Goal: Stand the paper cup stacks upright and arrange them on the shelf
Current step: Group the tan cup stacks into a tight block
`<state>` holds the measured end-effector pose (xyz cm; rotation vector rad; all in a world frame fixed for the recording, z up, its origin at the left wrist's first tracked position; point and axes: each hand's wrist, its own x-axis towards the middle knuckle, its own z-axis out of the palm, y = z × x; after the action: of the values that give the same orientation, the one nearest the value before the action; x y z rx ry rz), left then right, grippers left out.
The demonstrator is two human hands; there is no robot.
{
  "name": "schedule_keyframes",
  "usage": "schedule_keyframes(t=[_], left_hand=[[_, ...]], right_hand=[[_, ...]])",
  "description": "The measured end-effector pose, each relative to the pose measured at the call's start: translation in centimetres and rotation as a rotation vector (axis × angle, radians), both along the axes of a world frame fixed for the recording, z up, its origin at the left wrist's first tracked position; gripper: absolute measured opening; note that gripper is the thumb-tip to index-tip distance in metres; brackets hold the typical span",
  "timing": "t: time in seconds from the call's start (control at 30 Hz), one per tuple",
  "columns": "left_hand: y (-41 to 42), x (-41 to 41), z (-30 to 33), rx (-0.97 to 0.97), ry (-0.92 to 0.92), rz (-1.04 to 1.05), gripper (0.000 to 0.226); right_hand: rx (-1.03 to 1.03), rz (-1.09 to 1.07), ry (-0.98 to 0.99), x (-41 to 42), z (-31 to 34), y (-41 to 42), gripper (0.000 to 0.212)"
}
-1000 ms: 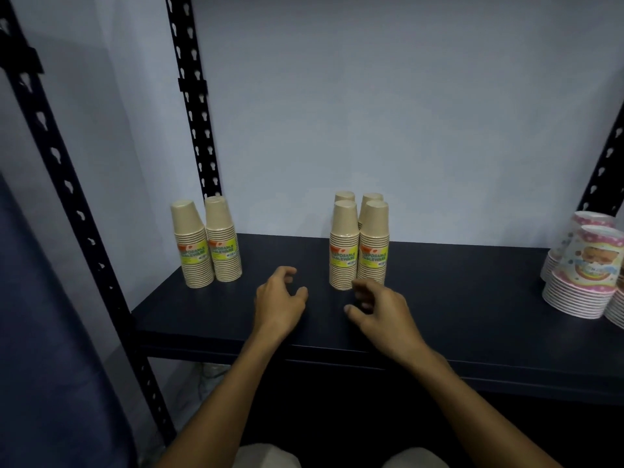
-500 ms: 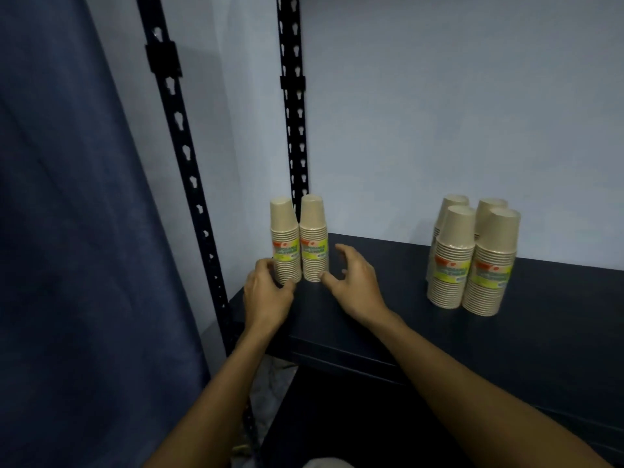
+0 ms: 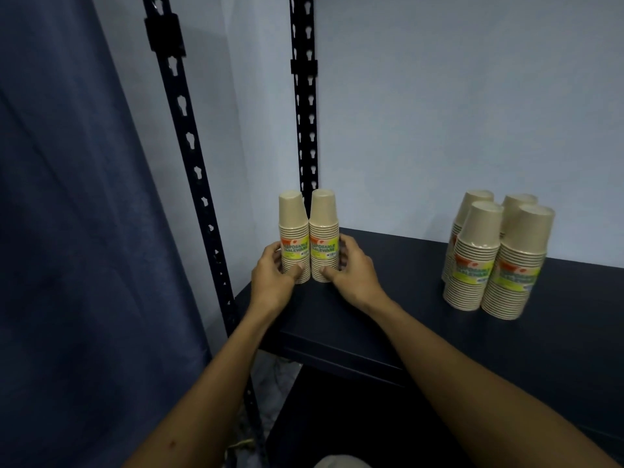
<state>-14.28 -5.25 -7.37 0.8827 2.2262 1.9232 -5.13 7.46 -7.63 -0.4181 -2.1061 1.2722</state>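
Two tan paper cup stacks with yellow labels stand upright side by side at the left end of the dark shelf (image 3: 388, 298). My left hand (image 3: 273, 275) grips the left stack (image 3: 293, 228) from its left side, thumb across the front. My right hand (image 3: 354, 268) grips the right stack (image 3: 323, 228) from its right side, thumb at the base. A cluster of several more upright stacks (image 3: 496, 255) stands further right on the shelf.
Two black perforated uprights (image 3: 189, 146) (image 3: 304, 113) frame the shelf's left end. A dark blue curtain (image 3: 74, 231) hangs at the left. A pale wall stands right behind the shelf. Floor shows below the shelf's left corner.
My view swung left from the middle cluster. Both hands moved from the shelf's front to the left pair of stacks and closed round them.
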Motion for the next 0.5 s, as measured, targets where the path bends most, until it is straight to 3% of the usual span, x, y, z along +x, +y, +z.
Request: schedule_keyframes(t=[0.17,0.5], left_hand=[[-0.6,1.4,0.1,-0.021,-0.014,-0.053,0.057],[0.4,6.6,0.3,-0.049,-0.063,-0.364,0.058]], right_hand=[[0.022,0.012,-0.021,2.6,-0.1,-0.2,0.065],[0.069,-0.018,-0.058,12.6,0.3,0.6,0.067]])
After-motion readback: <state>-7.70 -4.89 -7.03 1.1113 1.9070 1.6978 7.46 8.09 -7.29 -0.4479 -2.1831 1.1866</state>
